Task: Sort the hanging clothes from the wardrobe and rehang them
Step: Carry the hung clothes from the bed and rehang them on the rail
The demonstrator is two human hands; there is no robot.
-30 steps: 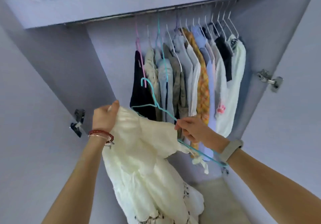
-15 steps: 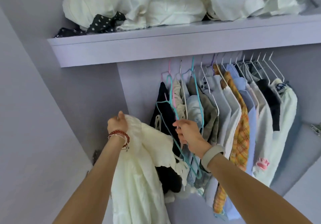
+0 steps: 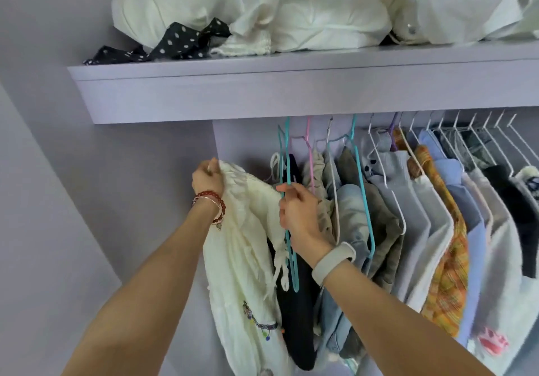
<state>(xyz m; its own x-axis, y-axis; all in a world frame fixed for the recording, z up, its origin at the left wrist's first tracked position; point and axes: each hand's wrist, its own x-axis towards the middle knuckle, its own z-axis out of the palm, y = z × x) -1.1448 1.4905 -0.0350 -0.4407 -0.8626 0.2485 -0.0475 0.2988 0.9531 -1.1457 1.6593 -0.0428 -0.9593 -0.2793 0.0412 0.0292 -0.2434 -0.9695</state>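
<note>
A cream-white garment (image 3: pixel 242 247) hangs down at the left end of the row of clothes. My left hand (image 3: pixel 207 181) grips its bunched top edge, held up just under the shelf. My right hand (image 3: pixel 297 210) grips a teal hanger (image 3: pixel 288 171) whose hook reaches up toward the rail, hidden behind the shelf front. The hanger's lower end sticks out below my wrist, beside the garment's tie strings. To the right hang a dark garment (image 3: pixel 300 311), a denim piece (image 3: pixel 351 218), grey and white shirts (image 3: pixel 420 229) and an orange plaid shirt (image 3: pixel 449 259).
A lilac shelf (image 3: pixel 291 89) crosses above the rail, piled with white bundles (image 3: pixel 291 11) and a black dotted cloth (image 3: pixel 175 44). The wardrobe's left side wall (image 3: pixel 140 186) stands close to my left hand. Several white wire hangers (image 3: pixel 481 136) crowd the right.
Both hands rose with the cream garment and teal hanger toward the rail. The hanger turned upright with its hook up among the hanging clothes. The view tilted upward.
</note>
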